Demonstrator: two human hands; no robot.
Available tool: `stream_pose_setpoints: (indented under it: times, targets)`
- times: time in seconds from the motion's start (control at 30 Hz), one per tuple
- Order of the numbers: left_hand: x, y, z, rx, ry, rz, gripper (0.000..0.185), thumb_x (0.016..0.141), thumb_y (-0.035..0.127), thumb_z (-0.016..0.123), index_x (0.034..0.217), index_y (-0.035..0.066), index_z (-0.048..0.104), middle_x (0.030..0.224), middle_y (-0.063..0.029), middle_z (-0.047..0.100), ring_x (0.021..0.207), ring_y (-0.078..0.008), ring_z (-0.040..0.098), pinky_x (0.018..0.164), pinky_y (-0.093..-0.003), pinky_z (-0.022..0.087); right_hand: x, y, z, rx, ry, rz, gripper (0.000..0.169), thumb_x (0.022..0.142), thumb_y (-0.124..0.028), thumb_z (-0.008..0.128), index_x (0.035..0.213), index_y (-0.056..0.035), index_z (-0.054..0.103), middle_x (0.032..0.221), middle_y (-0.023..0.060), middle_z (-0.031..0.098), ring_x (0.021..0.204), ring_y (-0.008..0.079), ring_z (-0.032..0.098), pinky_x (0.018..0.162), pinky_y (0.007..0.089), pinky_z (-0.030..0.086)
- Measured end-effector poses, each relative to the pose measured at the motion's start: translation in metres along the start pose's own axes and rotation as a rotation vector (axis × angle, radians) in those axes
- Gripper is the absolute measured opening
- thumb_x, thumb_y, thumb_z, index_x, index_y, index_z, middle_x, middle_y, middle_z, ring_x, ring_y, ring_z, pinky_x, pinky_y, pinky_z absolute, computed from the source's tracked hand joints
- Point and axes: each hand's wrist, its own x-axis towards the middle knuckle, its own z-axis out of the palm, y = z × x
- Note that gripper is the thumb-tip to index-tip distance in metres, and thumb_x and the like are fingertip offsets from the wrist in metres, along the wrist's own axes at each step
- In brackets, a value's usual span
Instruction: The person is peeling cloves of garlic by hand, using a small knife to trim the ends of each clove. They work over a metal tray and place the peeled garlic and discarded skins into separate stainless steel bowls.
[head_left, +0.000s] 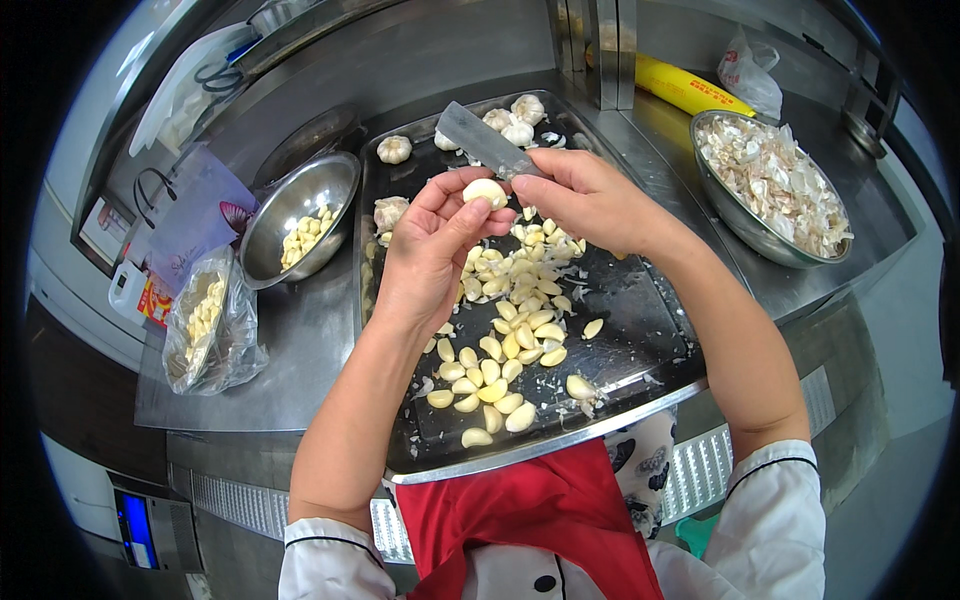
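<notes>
Between the thumb and fingers of my left hand (442, 240) is a pale, peeled-looking garlic clove (485, 193). My right hand (592, 199) grips a knife with a broad grey blade (484, 137); its handle is hidden in my fist and the blade points up and left. Both hands are close together above a dark metal tray (630, 300). Many loose garlic cloves (491, 371) are spread over the tray below them, with bits of skin among them. Whole garlic bulbs (528, 109) sit at the tray's far end, and another bulb (390, 213) lies by its left side.
Left of the tray, a steel bowl (339, 187) leans tilted with peeled cloves inside. A clear plastic bag (244, 360) of cloves lies nearer me. At right stands a steel bowl (814, 259) heaped with garlic skins (772, 180). Behind it are a yellow roll (682, 84) and a white bag (750, 75).
</notes>
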Motion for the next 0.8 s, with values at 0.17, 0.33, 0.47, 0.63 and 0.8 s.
stream_pose_setpoints:
  times: [0.17, 0.33, 0.47, 0.63, 0.8]
  targets:
    - [0.0, 0.0, -0.003, -0.023, 0.018, -0.012, 0.035, 0.092, 0.01, 0.059, 0.124, -0.004, 0.05, 0.103, -0.0105, 0.065, 0.09, -0.0156, 0.066, 0.086, -0.0265, 0.053, -0.001, -0.002, 0.005, -0.044, -0.004, -0.055, 0.024, 0.09, -0.023, 0.06, 0.099, -0.0015, 0.059, 0.074, 0.0001, 0.055, 0.067, 0.0081, 0.048, 0.058, 0.026, 0.04]
    - [0.0, 0.003, 0.005, -0.073, 0.028, -0.015, 0.035, 0.096, 0.01, 0.053, 0.126, -0.006, 0.05, 0.109, -0.0147, 0.064, 0.098, -0.0176, 0.065, 0.09, -0.0272, 0.053, -0.002, -0.003, 0.005, -0.054, 0.112, -0.104, 0.026, 0.086, -0.02, 0.066, 0.103, -0.0024, 0.059, 0.076, -0.0006, 0.056, 0.071, 0.0059, 0.049, 0.058, 0.0233, 0.04]
    - [-0.001, 0.002, 0.002, 0.034, 0.052, 0.002, 0.032, 0.097, 0.011, 0.05, 0.125, -0.005, 0.052, 0.112, -0.0139, 0.064, 0.099, -0.0175, 0.065, 0.091, -0.0274, 0.053, -0.004, -0.017, 0.004, -0.164, 0.113, -0.154, 0.025, 0.083, -0.014, 0.068, 0.1, 0.0008, 0.057, 0.078, 0.0081, 0.065, 0.072, 0.0118, 0.061, 0.064, 0.0272, 0.049]
    - [-0.002, 0.001, 0.003, 0.156, 0.024, -0.01, 0.029, 0.097, 0.011, 0.052, 0.122, -0.004, 0.055, 0.11, -0.011, 0.064, 0.096, -0.0163, 0.065, 0.088, -0.0279, 0.053, -0.003, -0.013, 0.01, -0.112, 0.151, -0.172, 0.02, 0.083, -0.011, 0.067, 0.093, 0.0033, 0.058, 0.077, 0.012, 0.069, 0.069, 0.0132, 0.066, 0.065, 0.0295, 0.053]
    - [-0.002, -0.001, 0.003, 0.193, -0.013, 0.007, 0.03, 0.095, 0.01, 0.055, 0.122, -0.003, 0.055, 0.107, -0.0094, 0.064, 0.093, -0.0157, 0.065, 0.087, -0.0282, 0.052, 0.0, -0.004, 0.008, -0.049, 0.228, -0.164, 0.017, 0.085, -0.015, 0.066, 0.091, 0.0003, 0.063, 0.072, 0.0008, 0.063, 0.065, 0.0054, 0.055, 0.06, 0.0241, 0.045]
